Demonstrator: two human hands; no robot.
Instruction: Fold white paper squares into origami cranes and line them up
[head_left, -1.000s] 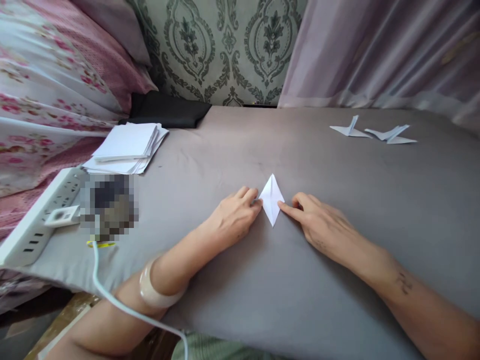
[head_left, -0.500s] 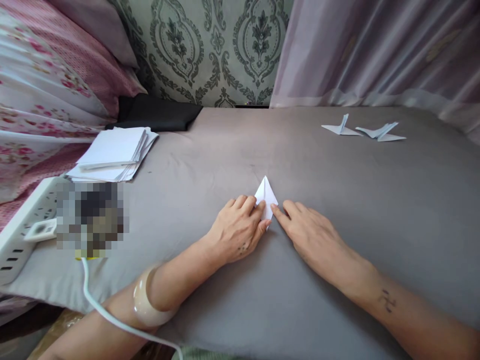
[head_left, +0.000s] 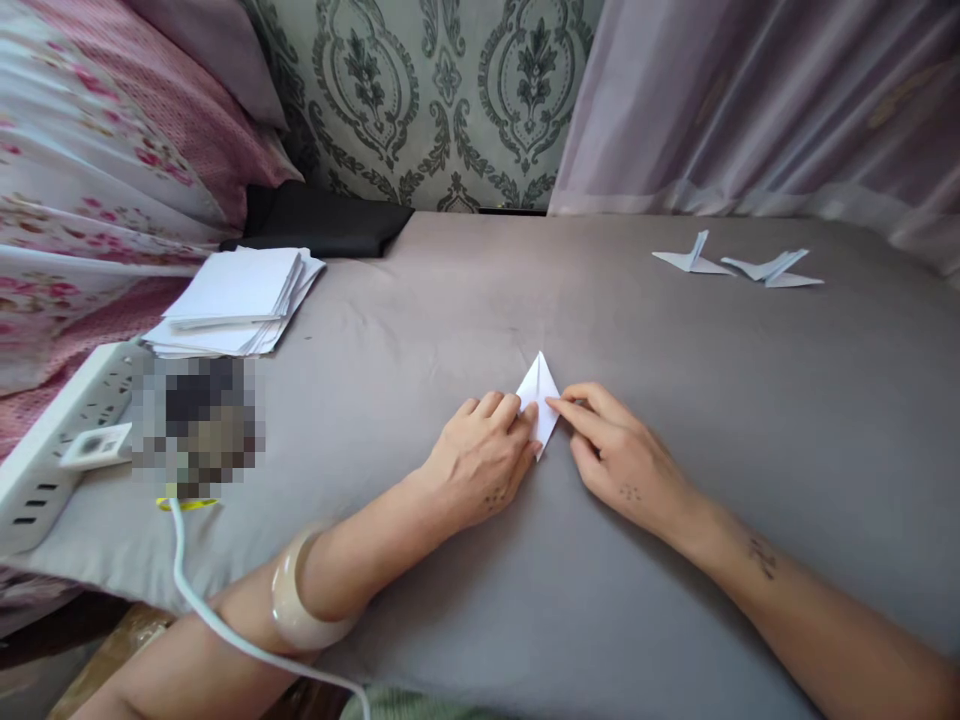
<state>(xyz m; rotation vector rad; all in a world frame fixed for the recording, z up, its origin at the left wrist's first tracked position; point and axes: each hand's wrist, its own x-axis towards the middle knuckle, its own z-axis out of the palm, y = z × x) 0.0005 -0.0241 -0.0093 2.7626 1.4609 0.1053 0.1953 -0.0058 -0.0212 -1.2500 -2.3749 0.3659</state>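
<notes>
A small white folded paper [head_left: 541,385], kite-shaped with a crease down its middle, lies on the grey cloth in front of me. My left hand [head_left: 484,455] covers its left side, fingers curled, with the index finger and thumb pressing on the paper. At the paper's right corner is my right hand [head_left: 626,450], its index and middle fingertips closed on the edge; the thumb is lower, off the paper. Two folded paper cranes [head_left: 694,260] lie far off to the right.
A stack of white paper [head_left: 232,290] sits at the left, near a black folded cloth [head_left: 330,222]. A white power strip [head_left: 67,440] with a plug and a white cable [head_left: 184,570] runs along the left edge. Curtains and a patterned wall close off the back.
My right hand has turned onto its side and lifted slightly; its fingertips have gone from lying by the paper to gripping its right corner. My left hand stays on the paper.
</notes>
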